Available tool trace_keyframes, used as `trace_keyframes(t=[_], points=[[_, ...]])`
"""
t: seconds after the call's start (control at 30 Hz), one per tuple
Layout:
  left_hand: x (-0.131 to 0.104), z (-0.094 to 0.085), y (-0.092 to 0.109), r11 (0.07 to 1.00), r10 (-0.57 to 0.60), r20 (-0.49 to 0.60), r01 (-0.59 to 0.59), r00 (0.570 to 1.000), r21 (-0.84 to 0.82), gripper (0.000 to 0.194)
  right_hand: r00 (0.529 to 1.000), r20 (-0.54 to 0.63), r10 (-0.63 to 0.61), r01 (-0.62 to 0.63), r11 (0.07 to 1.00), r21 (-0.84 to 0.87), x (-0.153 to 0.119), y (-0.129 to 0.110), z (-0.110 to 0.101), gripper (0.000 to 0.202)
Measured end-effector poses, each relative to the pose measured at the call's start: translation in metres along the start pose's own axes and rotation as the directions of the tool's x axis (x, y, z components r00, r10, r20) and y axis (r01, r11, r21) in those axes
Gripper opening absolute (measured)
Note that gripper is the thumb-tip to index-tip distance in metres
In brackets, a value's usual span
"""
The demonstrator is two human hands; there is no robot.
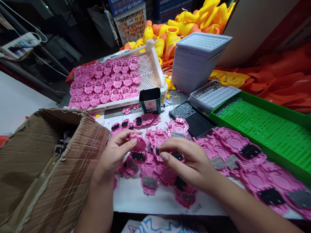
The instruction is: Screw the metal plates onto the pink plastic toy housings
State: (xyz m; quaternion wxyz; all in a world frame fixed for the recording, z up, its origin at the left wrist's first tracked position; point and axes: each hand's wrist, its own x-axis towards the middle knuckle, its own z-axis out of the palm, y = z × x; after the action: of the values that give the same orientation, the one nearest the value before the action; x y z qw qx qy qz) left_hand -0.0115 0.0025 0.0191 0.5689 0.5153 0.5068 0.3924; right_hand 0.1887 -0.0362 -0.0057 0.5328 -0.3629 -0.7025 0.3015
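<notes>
Your left hand (pixel 115 152) pinches a pink casing (pixel 139 144), long axis toward you; your right hand (pixel 188 158) is rightward, hold unclear.

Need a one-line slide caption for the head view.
Left hand holds a pink plastic part above similar parts on the white surface; right hand hovers nearby.

Pink casing (pixel 140 146) in left hand (pixel 113 154) — right hand (pixel 190 158) nearby.

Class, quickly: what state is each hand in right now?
Left hand: closed, holding a pink plastic part.
Right hand: partly curled; whether it holds anything cannot be told.
</notes>
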Motion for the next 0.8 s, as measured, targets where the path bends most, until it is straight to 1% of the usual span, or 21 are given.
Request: trace_keyframes(t=[0.07, 0.17, 0.27, 0.33, 0.37, 0.43, 0.5, 0.6, 0.67, 0.73, 0.8], points=[[-0.002, 0.001, 0.000, 0.992, -0.009, 0.016, 0.007, 1.000, 0.122, 0.030, 1.000, -0.008, -0.006, 0.006, 1.000, -0.006, 0.000, 0.000, 0.000, 0.007], [-0.006, 0.001, -0.005, 0.945, 0.025, -0.029, -0.014, 0.999, 0.326, 0.031, 1.000, -0.019, -0.019, 0.019, 1.000, -0.007, 0.001, 0.000, -0.001, 0.007], [-0.010, 0.000, -0.013, 0.855, 0.063, -0.048, -0.029, 0.997, 0.517, 0.021, 0.999, -0.017, -0.030, 0.030, 1.000, 0.000, 0.001, -0.002, -0.001, 0.007], [-0.013, -0.001, -0.019, 0.803, 0.073, -0.039, -0.036, 0.997, 0.595, 0.015, 0.999, -0.005, -0.033, 0.033, 0.999, 0.006, 0.000, -0.003, -0.001, 0.007], [-0.014, -0.001, -0.021, 0.793, 0.074, -0.040, -0.034, 0.996, 0.608, 0.014, 0.999, 0.002, -0.032, 0.032, 0.999, 0.008, 0.000, -0.003, -0.001, 0.007], [-0.016, 0.001, -0.025, 0.806, 0.075, -0.051, -0.031, 0.996, 0.591, 0.014, 1.000, 0.010, -0.028, 0.028, 1.000, 0.007, 0.000, -0.003, 0.000, 0.007], [-0.018, 0.002, -0.027, 0.852, 0.068, -0.066, -0.024, 0.996, 0.523, 0.015, 1.000, 0.013, -0.019, 0.019, 1.000, 0.002, -0.001, -0.002, 0.000, 0.007], [-0.022, 0.004, -0.028, 0.939, 0.026, -0.087, 0.006, 0.996, 0.343, 0.020, 1.000, 0.017, -0.006, 0.006, 1.000, -0.013, -0.001, 0.000, 0.002, 0.008], [-0.025, 0.004, -0.027, 0.975, 0.009, -0.094, 0.013, 0.996, 0.222, 0.024, 1.000, 0.017, -0.003, 0.003, 1.000, -0.022, 0.000, 0.001, 0.003, 0.008], [-0.027, 0.003, -0.026, 0.991, -0.005, -0.075, 0.015, 0.997, 0.132, 0.028, 1.000, 0.018, -0.007, 0.008, 1.000, -0.027, 0.000, 0.001, 0.003, 0.007], [-0.029, 0.000, -0.026, 0.996, -0.032, -0.030, 0.035, 0.999, 0.077, 0.030, 1.000, 0.024, -0.009, 0.010, 1.000, -0.028, -0.001, 0.001, 0.004, 0.008]])
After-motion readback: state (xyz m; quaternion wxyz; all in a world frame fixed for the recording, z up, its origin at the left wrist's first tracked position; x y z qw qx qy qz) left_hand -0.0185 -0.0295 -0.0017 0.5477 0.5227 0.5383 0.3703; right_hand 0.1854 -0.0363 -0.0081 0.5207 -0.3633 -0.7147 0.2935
